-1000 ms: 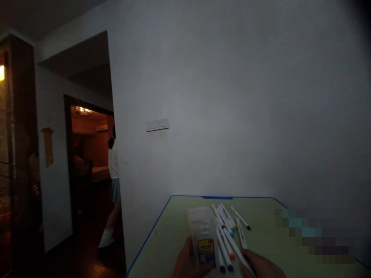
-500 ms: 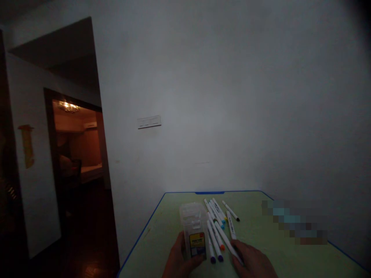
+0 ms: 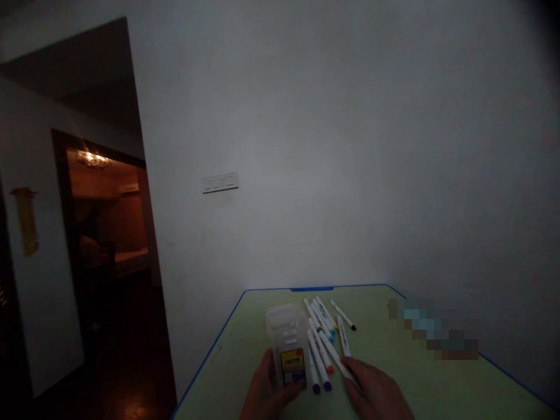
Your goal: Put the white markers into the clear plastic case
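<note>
My left hand (image 3: 268,392) is wrapped round a clear plastic box (image 3: 286,335) that stands on the table. A yellow and dark label (image 3: 293,366) is on the box's near face. My right hand (image 3: 377,388) has its thumb and fingers closed on the near end of a white marker (image 3: 333,352), which lies slanted among the others. Several loose white markers (image 3: 321,312) lie right of the box, with caps in purple, orange, blue and black. Another marker (image 3: 343,335) reaches up to my right fingertips; I cannot tell whether they touch it.
The pale green table (image 3: 236,350) has a blue edge and meets a grey wall (image 3: 306,146). A blurred-out patch (image 3: 437,329) covers something at the table's right side. A doorway (image 3: 105,221) to a lit room is at the left.
My view has turned slightly to the right, so everything sits a little further left. Both hands keep nearly the same hold on the box and the marker.
</note>
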Demonstrator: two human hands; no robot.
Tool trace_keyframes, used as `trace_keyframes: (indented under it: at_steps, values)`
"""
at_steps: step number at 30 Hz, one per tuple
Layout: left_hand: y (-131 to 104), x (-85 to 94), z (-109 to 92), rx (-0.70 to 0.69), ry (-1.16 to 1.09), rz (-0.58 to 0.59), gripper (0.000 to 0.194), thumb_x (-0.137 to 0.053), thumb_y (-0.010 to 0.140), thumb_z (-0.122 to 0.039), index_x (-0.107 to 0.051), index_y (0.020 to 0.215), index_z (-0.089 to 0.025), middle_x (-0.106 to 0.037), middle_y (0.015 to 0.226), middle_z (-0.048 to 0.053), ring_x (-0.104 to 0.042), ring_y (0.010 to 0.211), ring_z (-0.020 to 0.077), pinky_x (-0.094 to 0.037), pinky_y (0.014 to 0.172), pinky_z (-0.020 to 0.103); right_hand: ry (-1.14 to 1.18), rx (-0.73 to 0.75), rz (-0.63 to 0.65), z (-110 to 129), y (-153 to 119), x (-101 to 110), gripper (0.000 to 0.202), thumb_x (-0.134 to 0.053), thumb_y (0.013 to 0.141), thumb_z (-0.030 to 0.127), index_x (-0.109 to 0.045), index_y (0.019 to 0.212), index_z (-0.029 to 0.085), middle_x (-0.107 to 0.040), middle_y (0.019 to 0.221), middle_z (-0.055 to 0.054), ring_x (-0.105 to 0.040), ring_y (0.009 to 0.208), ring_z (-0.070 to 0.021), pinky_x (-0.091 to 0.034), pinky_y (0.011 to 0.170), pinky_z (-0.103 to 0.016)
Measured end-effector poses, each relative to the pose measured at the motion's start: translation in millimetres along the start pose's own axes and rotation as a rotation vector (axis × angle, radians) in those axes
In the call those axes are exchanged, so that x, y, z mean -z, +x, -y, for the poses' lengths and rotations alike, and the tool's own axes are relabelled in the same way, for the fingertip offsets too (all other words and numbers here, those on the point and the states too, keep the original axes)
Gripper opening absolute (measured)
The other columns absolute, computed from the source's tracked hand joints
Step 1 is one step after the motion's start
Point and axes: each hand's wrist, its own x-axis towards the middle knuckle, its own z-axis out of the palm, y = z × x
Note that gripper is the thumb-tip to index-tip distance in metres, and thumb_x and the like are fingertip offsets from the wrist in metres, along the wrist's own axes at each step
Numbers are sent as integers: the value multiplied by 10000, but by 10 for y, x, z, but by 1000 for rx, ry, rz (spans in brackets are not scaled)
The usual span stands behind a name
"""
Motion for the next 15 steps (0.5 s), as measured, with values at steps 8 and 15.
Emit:
trace_keyframes:
  at_steps: [8,15]
  values:
    - [-12,-2,-1,17,10,-11,573,-669,648,-278,-385,1121,-125,-536,1146,109,-516,1059,204,-414,931,317,-8,-3,20,-4,-9,-7,419,-325,829,255,-523,1178,137,-573,1187,-112,-544,1063,-219,-412,939,-364]
    - [-14,-4,-35,11,44,-19,555,-667,653,-308,-401,1102,-119,-552,1113,114,-530,1029,203,-421,912,312,6,-15,18,-2,6,-16,410,-337,825,244,-529,1172,138,-585,1168,-109,-553,1045,-215,-421,921,-364]
